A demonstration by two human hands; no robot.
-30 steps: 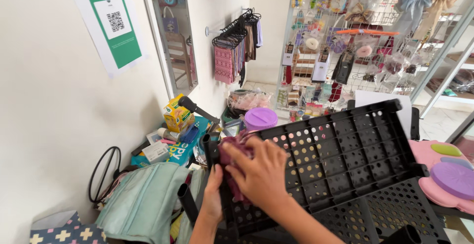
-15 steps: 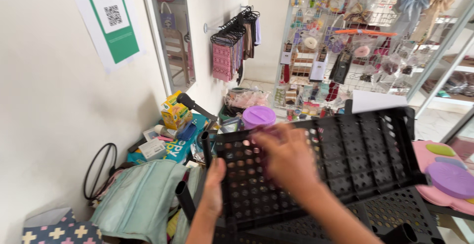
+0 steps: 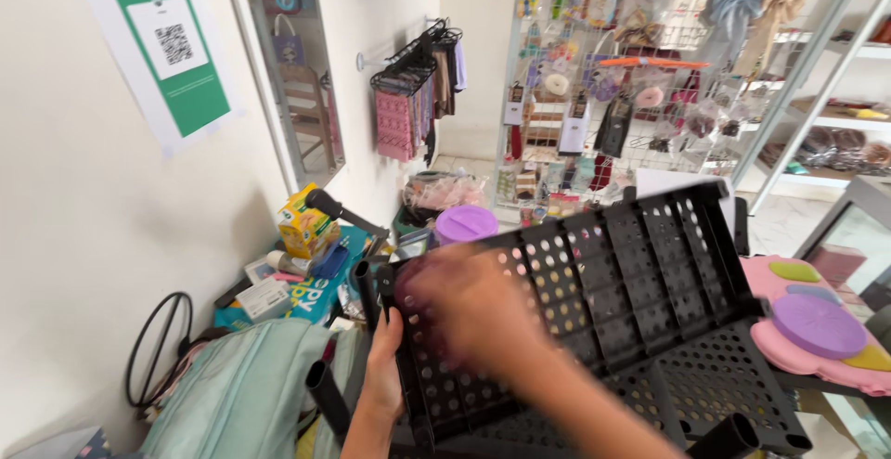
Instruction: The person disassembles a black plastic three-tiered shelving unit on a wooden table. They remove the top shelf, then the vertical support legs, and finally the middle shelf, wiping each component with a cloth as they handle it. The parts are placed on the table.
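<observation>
While the left hand [image 3: 382,366] clasps a black perforated crate [image 3: 594,301], the right hand's [image 3: 473,315] blurred grip is unclear.

crate [image 3: 640,283] in front, backpack [image 3: 246,394] to its left, lidded tub [image 3: 466,223] behind it, tray [image 3: 817,348] right of it

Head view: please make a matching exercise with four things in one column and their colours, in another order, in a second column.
1. perforated crate
2. round lid
3. backpack
4. small carton

a. pale green
b. yellow
c. black
d. purple

Pairs: 1-c, 2-d, 3-a, 4-b
</observation>
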